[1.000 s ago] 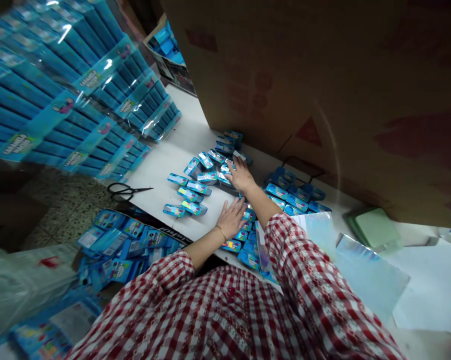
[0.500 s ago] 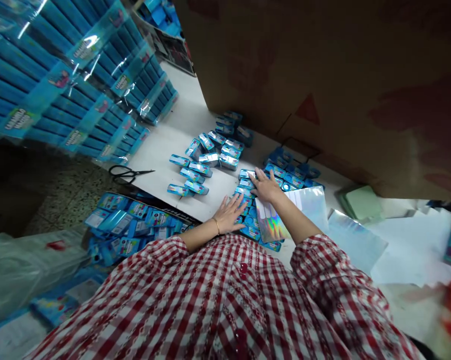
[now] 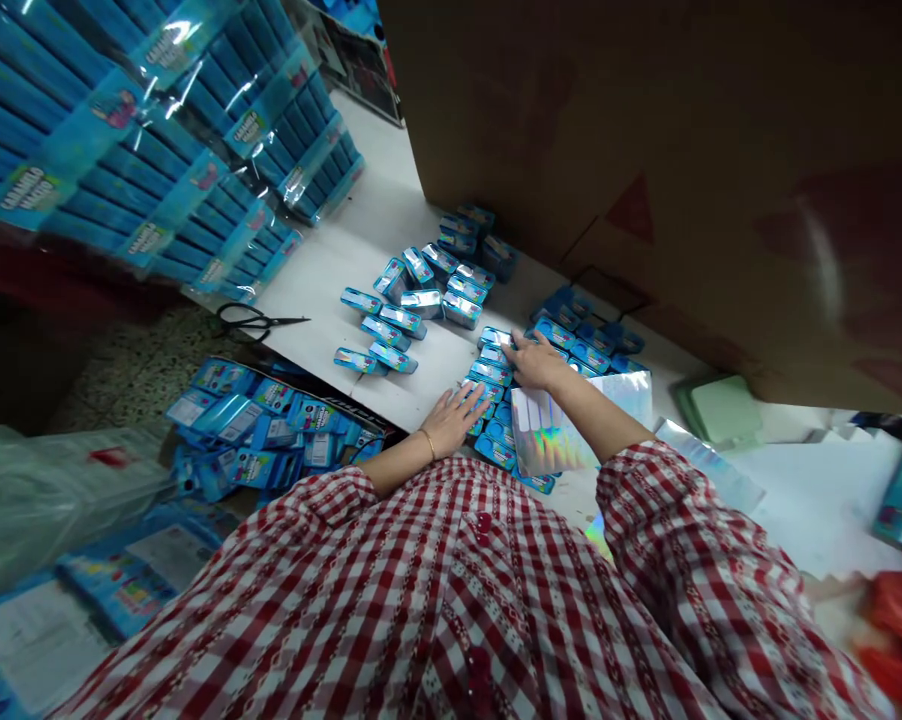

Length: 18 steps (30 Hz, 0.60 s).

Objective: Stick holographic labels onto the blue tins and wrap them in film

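My left hand (image 3: 451,420), with a thin bracelet at the wrist, lies flat with fingers spread on the white table (image 3: 323,280), its fingertips against a row of small blue tins (image 3: 490,373). My right hand (image 3: 537,362) rests over these tins, with its fingers on the topmost ones. A holographic sheet (image 3: 552,435) lies beneath my right wrist. More blue tins (image 3: 413,300) lie in loose rows beyond my hands. Black scissors (image 3: 260,322) lie at the table's left edge. Red-checked sleeves cover both my arms.
A large brown cardboard carton (image 3: 646,150) looms on the right. Shrink-wrapped blue packs (image 3: 158,130) are stacked at upper left. Blue boxes (image 3: 248,420) are heaped below the table's edge, beside a plastic bag (image 3: 46,500). A green pad (image 3: 717,410) lies on the right.
My right hand has moved from the far tins toward the row nearer me and stayed there. The holographic sheet now shows under my wrist. The view has tilted slightly.
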{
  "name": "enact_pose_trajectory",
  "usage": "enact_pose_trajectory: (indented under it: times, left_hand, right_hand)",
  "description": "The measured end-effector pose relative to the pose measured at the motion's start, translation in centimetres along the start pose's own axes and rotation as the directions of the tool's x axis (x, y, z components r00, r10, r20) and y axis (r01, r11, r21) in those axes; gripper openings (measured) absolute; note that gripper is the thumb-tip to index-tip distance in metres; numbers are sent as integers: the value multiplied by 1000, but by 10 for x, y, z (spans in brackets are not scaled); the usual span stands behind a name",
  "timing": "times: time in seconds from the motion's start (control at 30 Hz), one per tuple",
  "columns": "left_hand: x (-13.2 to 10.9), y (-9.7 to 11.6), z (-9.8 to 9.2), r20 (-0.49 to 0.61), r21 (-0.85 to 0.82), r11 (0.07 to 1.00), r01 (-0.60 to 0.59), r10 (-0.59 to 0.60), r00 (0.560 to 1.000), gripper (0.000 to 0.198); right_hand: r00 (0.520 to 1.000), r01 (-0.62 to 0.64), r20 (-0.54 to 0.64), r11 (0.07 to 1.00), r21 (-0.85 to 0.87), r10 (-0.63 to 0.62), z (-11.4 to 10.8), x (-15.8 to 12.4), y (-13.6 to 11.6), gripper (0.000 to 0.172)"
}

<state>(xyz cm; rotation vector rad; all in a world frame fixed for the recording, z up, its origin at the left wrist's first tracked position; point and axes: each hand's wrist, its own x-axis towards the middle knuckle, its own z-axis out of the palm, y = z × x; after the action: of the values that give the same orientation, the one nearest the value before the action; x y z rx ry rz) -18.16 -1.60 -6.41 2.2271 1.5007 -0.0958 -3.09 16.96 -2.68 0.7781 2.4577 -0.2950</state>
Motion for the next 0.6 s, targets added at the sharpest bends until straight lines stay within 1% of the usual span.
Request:
enact_pose_trajectory:
  times: [0.1,0.2,0.27,0.33,0.4,0.47,0.53,0.6]
  left_hand:
    - [3,6,3,-34,34,998,56,-55,998,60]
    - [3,11,4,-50,55,994,95,-93,994,58]
    - [-1,12,4,-43,62,993,99,-97,994,57]
    - [-6,9,6,-45,69,992,105,-102,994,56]
    - [-14,0,8,-67,80,988,135,-130,989,57]
    - [-22,-14,9,-94,87,978,190,-182,979,59]
    - [-28,-31,7,-114,80,964,253,-244,963,60]
    - [-32,-47,1,-129,57,948,312,-303,944,60]
  right_hand:
    - [1000,-11,9,999,-52,11,-2,0,-8,69]
    - [1000,-7,-29,998,-67,5,-1,1,-13,71]
    - [999,0,-40,1000,-27,-2,-1,4,-17,71]
    - [999,20,-38,999,48,-18,-2,11,-22,73]
    - [998,48,-50,991,122,-42,-4,24,-30,75]
    - [994,80,-85,981,175,-65,-7,41,-40,74]
    - [986,106,-150,974,199,-77,-10,58,-54,68]
    - [971,131,-225,971,200,-85,-11,68,-66,60]
